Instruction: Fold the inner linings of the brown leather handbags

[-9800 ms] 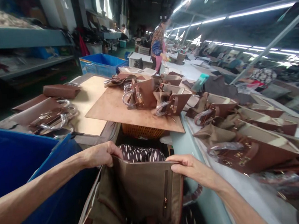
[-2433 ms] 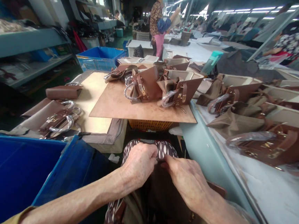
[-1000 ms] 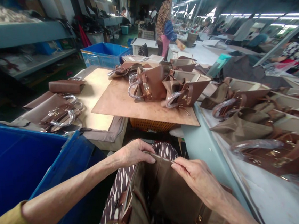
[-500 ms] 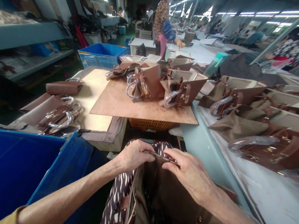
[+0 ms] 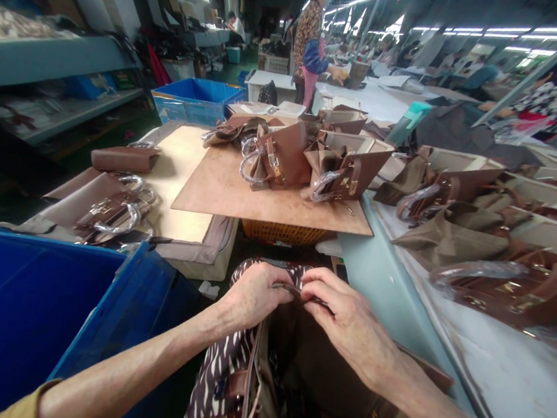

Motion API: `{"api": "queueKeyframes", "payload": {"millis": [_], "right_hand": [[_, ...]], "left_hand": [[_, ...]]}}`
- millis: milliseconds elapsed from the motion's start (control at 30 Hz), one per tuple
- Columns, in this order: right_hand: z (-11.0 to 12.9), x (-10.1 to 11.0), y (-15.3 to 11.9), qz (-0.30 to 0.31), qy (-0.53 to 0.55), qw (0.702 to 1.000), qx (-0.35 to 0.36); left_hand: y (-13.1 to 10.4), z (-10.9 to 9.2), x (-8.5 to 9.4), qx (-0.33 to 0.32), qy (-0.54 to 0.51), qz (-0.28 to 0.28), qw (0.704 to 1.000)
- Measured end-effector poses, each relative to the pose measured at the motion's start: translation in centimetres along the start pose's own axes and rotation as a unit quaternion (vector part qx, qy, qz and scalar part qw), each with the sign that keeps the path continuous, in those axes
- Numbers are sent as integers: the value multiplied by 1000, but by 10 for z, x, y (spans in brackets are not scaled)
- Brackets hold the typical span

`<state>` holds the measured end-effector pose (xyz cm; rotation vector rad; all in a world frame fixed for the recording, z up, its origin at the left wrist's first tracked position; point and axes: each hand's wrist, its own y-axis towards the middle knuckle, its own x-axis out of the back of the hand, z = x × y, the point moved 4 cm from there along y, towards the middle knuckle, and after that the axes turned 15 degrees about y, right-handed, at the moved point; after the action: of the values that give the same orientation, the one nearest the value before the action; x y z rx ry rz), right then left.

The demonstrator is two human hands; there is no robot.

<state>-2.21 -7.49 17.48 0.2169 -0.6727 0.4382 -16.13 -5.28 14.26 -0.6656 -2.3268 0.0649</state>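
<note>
Hands (image 5: 291,299) on bag (image 5: 312,375), opening upward

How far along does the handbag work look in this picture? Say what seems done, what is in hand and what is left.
Done, seemingly: brown handbags with wrapped handles stand on the board, more in a row on the bench. In hand: the left hand and right hand pinch the top edge of an open brown bag on the lap. Left: flat bags lie on the left table; whether they need work cannot be told.
</note>
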Motion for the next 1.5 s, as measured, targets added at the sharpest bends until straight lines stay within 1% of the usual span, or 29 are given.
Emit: {"api": "queueKeyframes", "payload": {"millis": [67,167,233,300,433,467,533,600,667,833,967,1100,1233,1300,1367,1433,1500], "right_hand": [[2,-2,-1,-7,-14,1000,11],[4,-6,-4,-32,-54,997,47],[3,-6,-6,-52,-59,996,52],[-3,-5,-7,-71,-30,997,22],[-17,0,-7,-91,39,992,-78],[-19,1,-6,-88,45,991,-92],[-19,1,-4,-57,37,992,-102],[-17,1,-2,-22,12,995,-92],[-15,1,-1,-2,-16,997,-77],[-17,2,-2,5,-58,997,-57],[-17,1,-3,4,-82,996,-45],[-10,-1,0,16,-90,995,-49],[1,-7,7,31,-96,994,-38],[1,-9,10,44,-102,992,-52],[0,-11,12,55,-106,990,-69],[0,-10,13,52,-110,989,-80],[0,-8,14,39,-115,989,-83]], "left_hand": [[-1,-2,0,3,5,-10,1000],[-2,-5,0,2,14,-21,1000],[-3,-5,1,-1,13,-18,1000],[-3,-5,2,-1,17,-7,1000],[-4,-2,4,8,25,14,1000],[-4,-2,5,8,23,18,1000],[-4,-2,5,4,20,26,999],[-3,-2,5,2,20,29,999],[-3,-2,4,4,21,31,999],[-4,-5,5,1,20,32,999],[-4,-4,5,16,21,25,999],[-4,-5,4,32,28,12,999],[-4,-7,2,24,42,-4,999],[-4,-6,2,17,40,-17,999],[-5,-4,3,14,23,-17,999],[-6,-3,4,17,23,-10,1000],[-8,-4,8,21,49,-10,999]]}}
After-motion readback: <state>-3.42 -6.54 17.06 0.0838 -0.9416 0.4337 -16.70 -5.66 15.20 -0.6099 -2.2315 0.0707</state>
